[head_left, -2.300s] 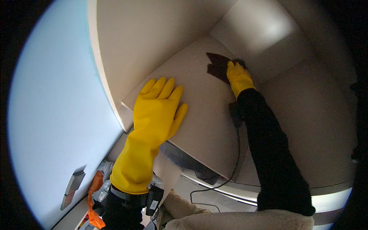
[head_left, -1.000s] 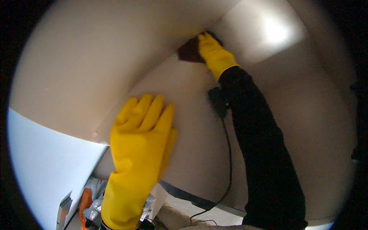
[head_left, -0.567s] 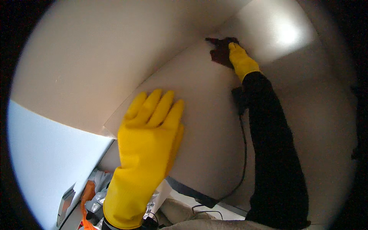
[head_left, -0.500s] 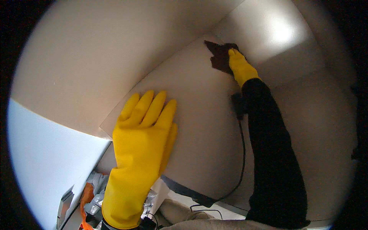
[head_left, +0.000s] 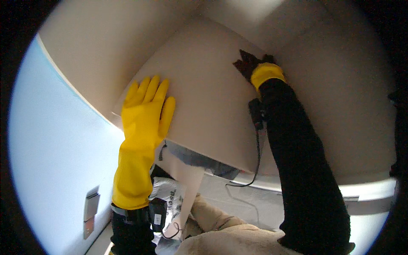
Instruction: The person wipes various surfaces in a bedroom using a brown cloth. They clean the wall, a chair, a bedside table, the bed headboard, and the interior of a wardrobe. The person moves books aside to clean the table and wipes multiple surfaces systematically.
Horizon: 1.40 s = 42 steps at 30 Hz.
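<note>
My left hand [head_left: 143,108], in a long yellow rubber glove, lies flat with its fingers stretched out on a beige board-like surface [head_left: 208,102]. Farther off to the right, my right hand [head_left: 267,73] wears a matching glove, mostly its cuff showing. A dark brown cloth [head_left: 247,64] sticks out beyond that glove, bunched under the hand against the surface near the inner corner. The right fingers are hidden by the hand and the cloth.
Beige walls rise at the left [head_left: 93,51] and right [head_left: 331,106]. A small black box [head_left: 256,114] with a cable hangs by my right forearm, another [head_left: 157,214] by my left wrist. A pale blue wall [head_left: 55,148] bears a switch plate [head_left: 90,210]. A white plastic bag [head_left: 168,193] lies below.
My view has shifted, showing more of the floor and the front edge. The right hand and cloth have moved toward the right inner corner, the wrist now bent. The left hand stays flat, thumb spread wider.
</note>
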Tool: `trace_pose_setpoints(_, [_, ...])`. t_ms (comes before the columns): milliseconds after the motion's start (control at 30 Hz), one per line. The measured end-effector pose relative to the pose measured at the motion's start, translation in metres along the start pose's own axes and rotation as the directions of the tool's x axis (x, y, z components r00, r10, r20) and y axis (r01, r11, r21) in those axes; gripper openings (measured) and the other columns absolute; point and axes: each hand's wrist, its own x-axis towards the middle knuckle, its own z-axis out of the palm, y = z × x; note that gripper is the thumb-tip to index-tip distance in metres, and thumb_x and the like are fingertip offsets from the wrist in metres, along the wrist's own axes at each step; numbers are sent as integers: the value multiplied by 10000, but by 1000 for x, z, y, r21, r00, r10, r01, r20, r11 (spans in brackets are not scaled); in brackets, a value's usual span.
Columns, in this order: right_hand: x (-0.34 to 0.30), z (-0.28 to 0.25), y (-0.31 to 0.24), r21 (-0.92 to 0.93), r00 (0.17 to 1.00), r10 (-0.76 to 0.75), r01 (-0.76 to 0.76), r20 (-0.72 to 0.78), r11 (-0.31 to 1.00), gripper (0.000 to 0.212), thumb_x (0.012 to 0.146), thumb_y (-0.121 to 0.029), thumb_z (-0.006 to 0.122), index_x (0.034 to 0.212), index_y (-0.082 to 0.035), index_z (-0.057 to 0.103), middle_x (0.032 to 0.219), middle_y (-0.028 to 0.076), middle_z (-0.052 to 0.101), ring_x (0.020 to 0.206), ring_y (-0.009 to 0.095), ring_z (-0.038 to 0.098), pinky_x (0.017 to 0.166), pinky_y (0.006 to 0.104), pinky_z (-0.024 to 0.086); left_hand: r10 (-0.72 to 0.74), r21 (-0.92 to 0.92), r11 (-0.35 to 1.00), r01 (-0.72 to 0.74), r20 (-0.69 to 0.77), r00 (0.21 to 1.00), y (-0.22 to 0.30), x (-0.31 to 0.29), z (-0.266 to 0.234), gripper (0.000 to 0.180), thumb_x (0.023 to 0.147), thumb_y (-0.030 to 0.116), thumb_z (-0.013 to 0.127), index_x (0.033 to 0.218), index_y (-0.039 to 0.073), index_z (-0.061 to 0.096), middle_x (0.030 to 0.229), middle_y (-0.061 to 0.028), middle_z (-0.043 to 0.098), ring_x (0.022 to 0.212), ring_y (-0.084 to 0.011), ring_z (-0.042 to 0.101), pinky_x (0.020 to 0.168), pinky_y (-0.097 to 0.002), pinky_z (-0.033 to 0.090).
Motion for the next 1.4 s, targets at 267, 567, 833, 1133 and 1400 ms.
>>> trace_pose_setpoints(267, [-147, -70, -65, 150, 1000, 26, -25, -7, 988, 442, 1099, -358, 487, 1435, -163, 698, 1527, 127, 626, 1395, 382, 573, 1037, 709, 426, -145, -174, 965, 197, 275, 951, 65, -141, -56, 498, 1054, 322, 617, 1476, 58, 626, 1532, -274, 569, 1432, -503, 503, 1221, -584, 351])
trace_pose_setpoints(567, [-275, -76, -76, 212, 935, -335, 353, -116, 911, 341, 988, -359, 640, 1164, -107, 786, 1089, 163, 752, 934, 368, 700, 752, 573, 497, -75, -440, 893, 95, 63, 995, 136, -82, -171, 389, 1057, 257, 579, 1352, 43, 713, 1389, -239, 690, 1335, -492, 600, 1228, -609, 330])
trace_pose_setpoints(833, [-295, 13, -77, 642, 696, -55, 687, -716, 340, 322, 1070, -294, 568, 1165, -56, 763, 1009, 197, 755, 1061, 385, 713, 948, 427, 561, 380, -87, 891, -445, -393, 837, 203, 135, -301, 333, 1001, 170, 614, 1273, 40, 755, 1328, -213, 729, 1309, -500, 613, 1227, -625, 302])
trace_pose_setpoints(1133, [-381, -23, 12, 760, 875, -152, 300, -460, -577, 362, 1169, -213, 487, 1460, -17, 576, 1313, 119, 702, 1178, 225, 659, 1075, 314, 491, 242, 114, 952, -284, 288, 927, 266, 276, -260, 414, 1155, 232, 430, 1541, 165, 565, 1584, -171, 559, 1522, -391, 437, 1304, -497, 259])
trace_pose_setpoints(1400, [-451, -44, 96, 687, 782, 255, 622, -569, -376, 428, 1118, -327, 592, 1435, -41, 611, 1281, 112, 701, 1149, 242, 657, 1058, 364, 508, 424, -65, 898, -435, -132, 896, 198, 254, -267, 454, 1163, 372, 419, 1561, 180, 524, 1558, -163, 588, 1446, -379, 523, 1255, -456, 344])
